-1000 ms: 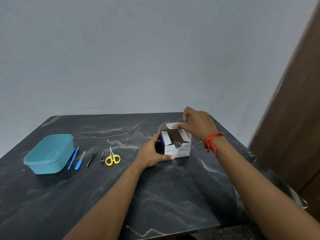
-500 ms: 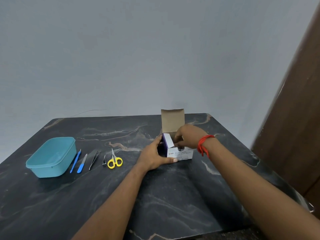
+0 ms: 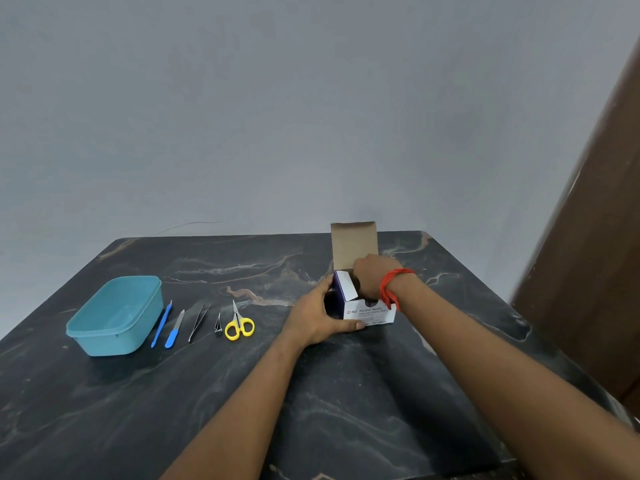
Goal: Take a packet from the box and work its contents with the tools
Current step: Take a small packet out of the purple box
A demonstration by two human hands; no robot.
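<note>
A small white and purple box of alcohol swabs point(image 3: 372, 314) stands on the dark marble table point(image 3: 346, 393), its brown lid flap upright. My left hand point(image 3: 317, 315) grips the box's left side and front corner. My right hand point(image 3: 374, 277), with a red thread at the wrist, reaches down into the box's top opening; its fingers are hidden inside, and no packet shows. To the left lie the tools in a row: yellow-handled scissors point(image 3: 239, 324), a small clipper point(image 3: 218, 325), tweezers point(image 3: 198, 323), a blue-handled blade point(image 3: 174, 329) and a thin blue tool point(image 3: 161, 323).
A teal plastic tub point(image 3: 116, 315) sits at the left end of the tool row. A grey wall runs behind the table's far edge. A brown door or panel point(image 3: 595, 237) stands close on the right.
The box lid went from half shut to upright. My right hand left the flap and went down into the box. My left hand kept its grip.
</note>
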